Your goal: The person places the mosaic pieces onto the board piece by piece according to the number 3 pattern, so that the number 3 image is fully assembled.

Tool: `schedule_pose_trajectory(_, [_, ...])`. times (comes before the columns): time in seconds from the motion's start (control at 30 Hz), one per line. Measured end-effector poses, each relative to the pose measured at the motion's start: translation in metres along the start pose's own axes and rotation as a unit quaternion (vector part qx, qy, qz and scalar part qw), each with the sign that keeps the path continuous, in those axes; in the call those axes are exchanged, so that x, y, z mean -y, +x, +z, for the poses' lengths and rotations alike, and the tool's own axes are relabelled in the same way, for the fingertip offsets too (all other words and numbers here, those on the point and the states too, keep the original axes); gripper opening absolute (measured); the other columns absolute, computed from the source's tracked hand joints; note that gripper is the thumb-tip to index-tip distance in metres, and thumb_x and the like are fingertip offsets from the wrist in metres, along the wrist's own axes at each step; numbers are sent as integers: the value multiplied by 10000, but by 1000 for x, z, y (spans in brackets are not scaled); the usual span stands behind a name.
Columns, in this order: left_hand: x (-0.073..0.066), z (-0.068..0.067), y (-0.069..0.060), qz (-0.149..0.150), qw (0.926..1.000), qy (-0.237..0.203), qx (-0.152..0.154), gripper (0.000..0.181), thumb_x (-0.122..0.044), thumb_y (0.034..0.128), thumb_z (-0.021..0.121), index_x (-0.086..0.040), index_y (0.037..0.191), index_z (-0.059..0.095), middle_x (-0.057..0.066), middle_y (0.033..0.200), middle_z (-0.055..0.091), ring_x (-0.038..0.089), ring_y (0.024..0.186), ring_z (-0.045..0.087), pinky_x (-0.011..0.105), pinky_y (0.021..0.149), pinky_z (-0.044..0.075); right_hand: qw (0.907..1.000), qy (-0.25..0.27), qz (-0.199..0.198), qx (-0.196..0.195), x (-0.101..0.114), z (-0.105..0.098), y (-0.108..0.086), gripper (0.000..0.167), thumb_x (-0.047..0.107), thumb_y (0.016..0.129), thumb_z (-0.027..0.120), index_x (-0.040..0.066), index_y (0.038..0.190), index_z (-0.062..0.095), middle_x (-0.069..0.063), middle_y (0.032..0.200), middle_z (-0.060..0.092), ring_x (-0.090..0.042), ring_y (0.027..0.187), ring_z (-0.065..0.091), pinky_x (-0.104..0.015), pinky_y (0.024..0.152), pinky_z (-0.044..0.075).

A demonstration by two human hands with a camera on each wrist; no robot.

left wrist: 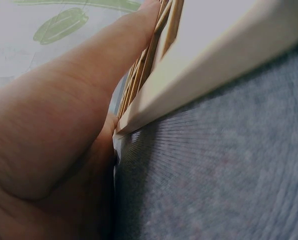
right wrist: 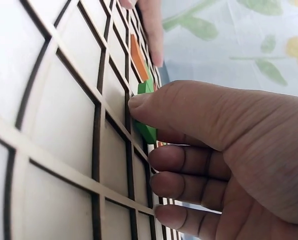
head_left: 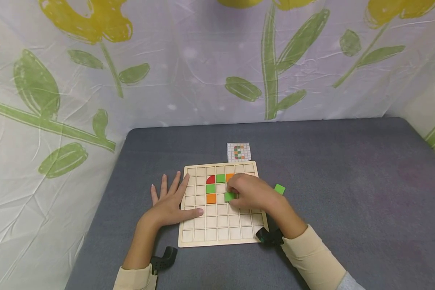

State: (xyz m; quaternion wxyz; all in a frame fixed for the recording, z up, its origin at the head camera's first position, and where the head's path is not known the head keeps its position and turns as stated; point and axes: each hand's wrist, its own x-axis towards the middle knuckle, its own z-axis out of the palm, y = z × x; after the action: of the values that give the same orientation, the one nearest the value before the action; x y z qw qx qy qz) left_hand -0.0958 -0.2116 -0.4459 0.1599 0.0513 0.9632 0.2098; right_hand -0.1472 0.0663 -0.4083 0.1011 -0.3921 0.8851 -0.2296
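A wooden grid board (head_left: 221,233) lies on the table under both hands. My right hand (head_left: 255,193) pinches a green square tile (head_left: 228,197) between thumb and fingers, low over the board's middle; in the right wrist view the tile (right wrist: 147,131) looks tilted against the cells. Spread flat, my left hand (head_left: 168,207) rests on the board's left edge, its thumb over the cells. In the grid sit a red quarter-round tile (head_left: 211,179), a green tile (head_left: 220,178), another green tile (head_left: 210,188), an orange tile (head_left: 211,198), and an orange tile (head_left: 230,177) partly covered by my right hand.
A small printed pattern card (head_left: 239,152) lies just behind the board. One loose green tile (head_left: 280,189) is on the grey table (head_left: 348,181), right of the board beside my right wrist. A flower-patterned cloth (head_left: 195,60) hangs behind the table.
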Motion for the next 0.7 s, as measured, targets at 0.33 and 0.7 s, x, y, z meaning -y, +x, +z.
schedule_pose_trajectory(0.33, [-1,-1,0,13,10000,2,42,1237,-855,717,609,-239,1634,52,61,1678,-69,370,1467,-258,613,1043,-280,9996,177,-193,-70,2,6,2,131,78,796,744,110,791,618,60,706,429,-100,697,427,-280,631,361])
schedule_pose_trajectory(0.7, [0,0,0,12,10000,38,21,1234,-859,719,605,-238,1634,58,63,1678,-70,384,1465,-253,618,1041,-280,9995,219,-144,-168,4,11,6,165,121,796,785,125,780,621,66,684,424,-90,677,433,-272,622,367])
